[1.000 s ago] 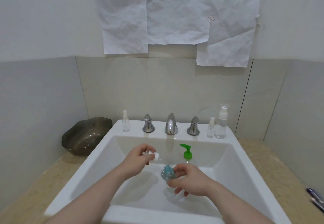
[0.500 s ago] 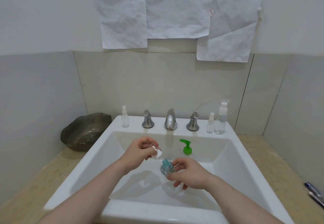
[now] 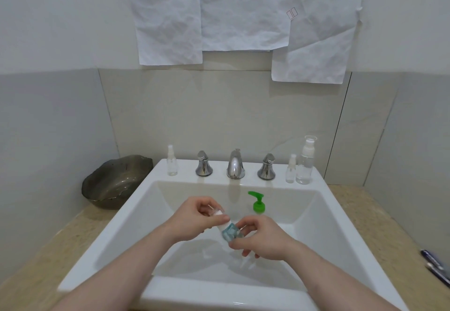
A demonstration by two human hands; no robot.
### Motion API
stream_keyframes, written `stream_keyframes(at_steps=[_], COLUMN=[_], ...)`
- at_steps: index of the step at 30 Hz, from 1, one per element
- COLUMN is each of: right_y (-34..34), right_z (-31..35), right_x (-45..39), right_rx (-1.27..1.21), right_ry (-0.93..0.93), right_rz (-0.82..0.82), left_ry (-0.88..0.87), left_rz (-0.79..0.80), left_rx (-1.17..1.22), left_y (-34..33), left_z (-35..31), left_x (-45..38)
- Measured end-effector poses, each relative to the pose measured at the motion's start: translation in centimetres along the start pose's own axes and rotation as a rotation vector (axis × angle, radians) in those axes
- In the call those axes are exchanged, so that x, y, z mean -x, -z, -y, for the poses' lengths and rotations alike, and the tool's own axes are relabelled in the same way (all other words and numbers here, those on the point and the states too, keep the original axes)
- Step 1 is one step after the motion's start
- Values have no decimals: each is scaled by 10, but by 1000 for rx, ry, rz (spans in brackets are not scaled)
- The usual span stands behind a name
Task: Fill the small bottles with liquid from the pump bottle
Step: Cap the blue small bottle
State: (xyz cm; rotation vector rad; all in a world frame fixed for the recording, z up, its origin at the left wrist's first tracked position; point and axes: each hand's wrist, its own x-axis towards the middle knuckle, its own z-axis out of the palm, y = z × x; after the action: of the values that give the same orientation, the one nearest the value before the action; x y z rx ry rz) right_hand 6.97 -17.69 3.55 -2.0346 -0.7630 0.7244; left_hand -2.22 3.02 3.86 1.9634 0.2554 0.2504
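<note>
Over the white sink [image 3: 146, 189], my right hand [image 3: 260, 237] grips a small clear bottle [image 3: 230, 234] that holds blue liquid. My left hand [image 3: 197, 218] pinches a small white cap [image 3: 218, 213] right at the bottle's mouth. Just behind my hands stands the pump bottle, of which only the green pump head [image 3: 257, 202] shows; its body is hidden by my right hand. On the back ledge stand a small clear spray bottle [image 3: 172, 164] at the left, another small one [image 3: 291, 172] and a taller clear pump bottle [image 3: 305, 162] at the right.
A chrome tap [image 3: 235, 164] with two handles [image 3: 202, 167] [image 3: 267, 170] stands at the back of the sink. A dark bowl [image 3: 114, 184] sits on the beige counter at the left. Pens [image 3: 435, 269] lie at the right edge. Crumpled paper sheets [image 3: 243, 18] hang on the wall.
My left hand has brought the white cap down and to the right until it meets the mouth of the bottle in my right hand. The view has tilted slightly.
</note>
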Motion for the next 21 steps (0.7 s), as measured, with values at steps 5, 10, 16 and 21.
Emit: stream_keyframes(at_steps=[5, 10, 16, 21], right_y=[-1, -3, -7, -9], right_z=[1, 1, 2, 2], right_x=[3, 4, 0, -1], right_rx=[45, 130, 347, 404], right_ry=[23, 41, 89, 85], right_rz=[-17, -35, -111, -120], left_ry=[111, 255, 380, 143], left_rz=[-49, 15, 24, -77], left_rx=[-159, -384, -447, -628], left_y=[-6, -7, -10, -13], left_z=[0, 0, -5, 6], left_x=[2, 5, 9, 3])
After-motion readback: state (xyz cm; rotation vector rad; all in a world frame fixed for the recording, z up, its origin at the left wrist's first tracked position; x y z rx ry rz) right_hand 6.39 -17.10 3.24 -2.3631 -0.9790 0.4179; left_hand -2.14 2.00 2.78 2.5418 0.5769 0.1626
